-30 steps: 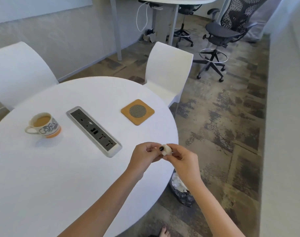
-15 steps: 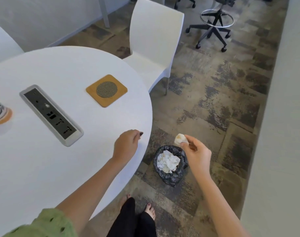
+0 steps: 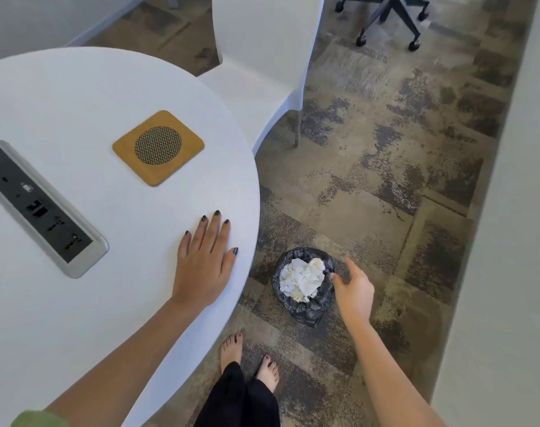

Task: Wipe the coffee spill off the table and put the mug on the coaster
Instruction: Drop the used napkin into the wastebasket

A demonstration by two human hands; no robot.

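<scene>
A square tan coaster (image 3: pixel 158 147) with a round mesh centre lies on the round white table (image 3: pixel 78 97), with nothing on it. My left hand (image 3: pixel 205 260) rests flat on the table near its right edge, fingers straight. My right hand (image 3: pixel 352 288) hangs over the right rim of a small bin (image 3: pixel 302 309) lined with a black bag on the floor, fingers loose and holding nothing. Crumpled white tissues (image 3: pixel 301 277) fill the bin. The mug is out of view.
A grey power socket strip (image 3: pixel 41 208) is set into the table at the left. A white chair (image 3: pixel 262 57) stands behind the table, an office chair base (image 3: pixel 389 23) farther back. My bare feet (image 3: pixel 247 362) stand on patterned carpet by the table edge. A pale wall runs along the right.
My right hand dropped the crumpled tissue into the bin and now holds nothing. My left hand opened and settled flat on the table. The view tilted down, and the mug left the frame.
</scene>
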